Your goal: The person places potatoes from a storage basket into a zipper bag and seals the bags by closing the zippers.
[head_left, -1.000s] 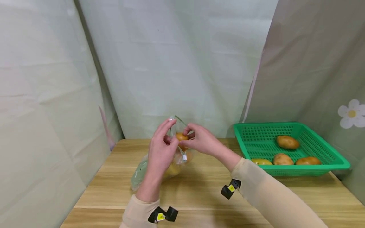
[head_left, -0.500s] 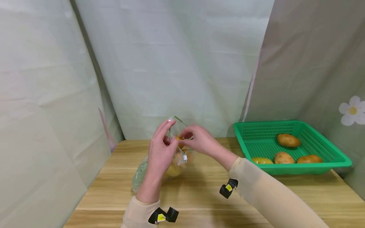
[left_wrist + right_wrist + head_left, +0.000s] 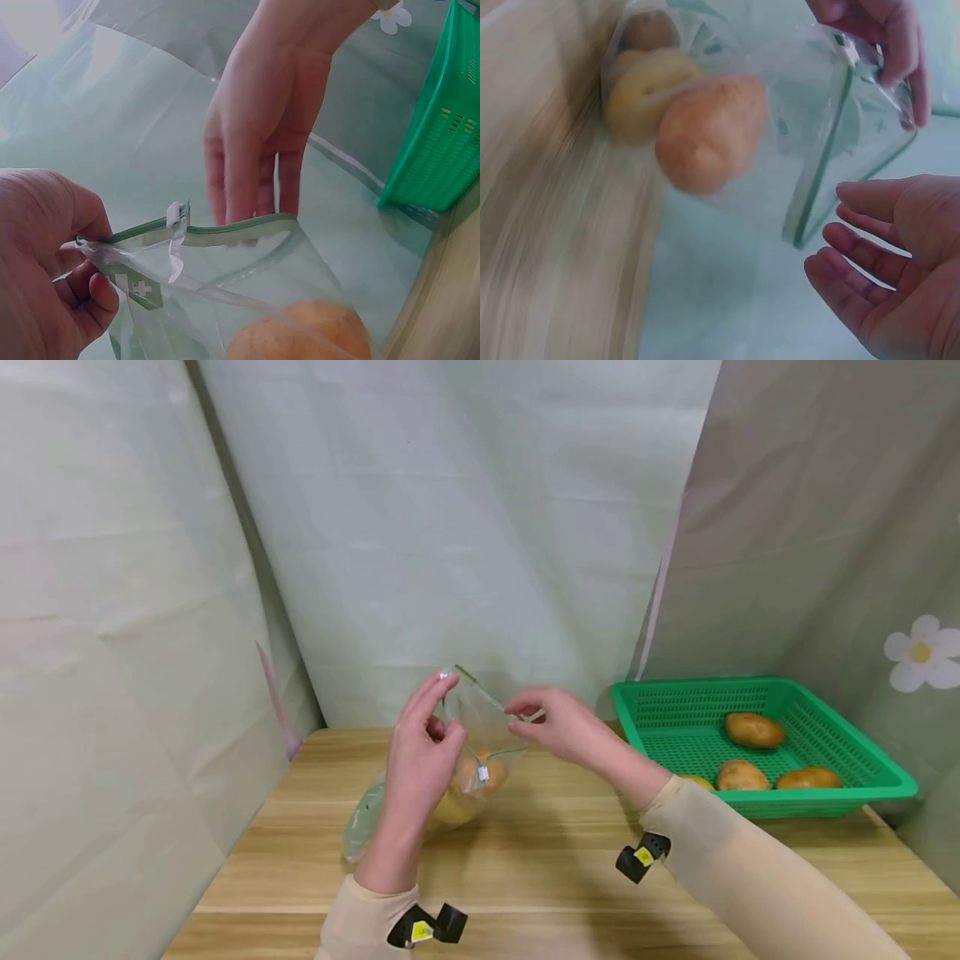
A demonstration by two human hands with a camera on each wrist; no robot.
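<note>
Left hand (image 3: 420, 752): pinching the green zip rim of the clear bag (image 3: 457, 760), holding it up off the table (image 3: 525, 860).
Right hand (image 3: 566, 727): fingers relaxed and straight, gripping nothing (fingertips just beside the bag's far rim, at 3 o'clock from the left hand).
Bag: mouth gaping upward, bottom resting on the wood at table centre.
Potatoes in bag (image 3: 709, 131): several, piled low inside.
Green basket (image 3: 825, 702): at 3 o'clock, well apart, holding loose potatoes (image 3: 753, 729).
</note>
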